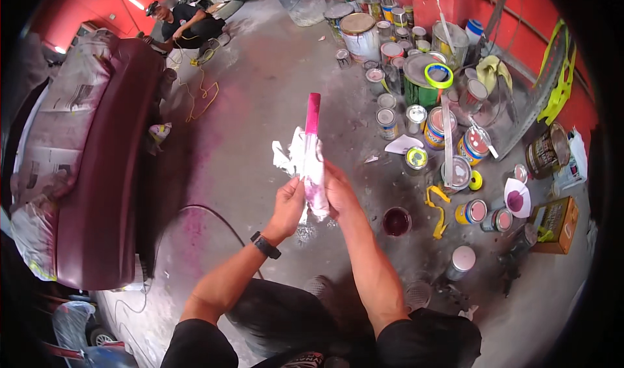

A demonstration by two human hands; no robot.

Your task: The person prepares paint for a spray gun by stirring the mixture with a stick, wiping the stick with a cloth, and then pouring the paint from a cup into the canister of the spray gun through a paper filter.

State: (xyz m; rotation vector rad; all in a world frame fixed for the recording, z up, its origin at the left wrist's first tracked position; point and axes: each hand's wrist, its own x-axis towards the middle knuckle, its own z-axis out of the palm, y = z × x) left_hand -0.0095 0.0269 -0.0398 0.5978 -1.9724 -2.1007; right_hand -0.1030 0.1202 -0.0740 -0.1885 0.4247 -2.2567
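A flat stick coated with magenta paint [312, 113] points up and away from me in the middle of the view. Around its lower part lies a crumpled white rag [314, 179] with pinkish stains. My left hand [286, 205], with a black watch on the wrist, is closed on the rag's left side. Closed on its right side is my right hand [339, 191]; its fingertips are partly hidden behind the cloth. Right of my right forearm, a cup of dark red liquid [396, 222] stands on the floor.
Many paint cans [438, 130] crowd the right side. A yellow strip [438, 212] and a wooden-edged box [554, 225] lie there. At left stands a maroon car panel [107, 166], partly masked with paper. A hose [214, 212] crosses the floor. A person [185, 27] crouches far left.
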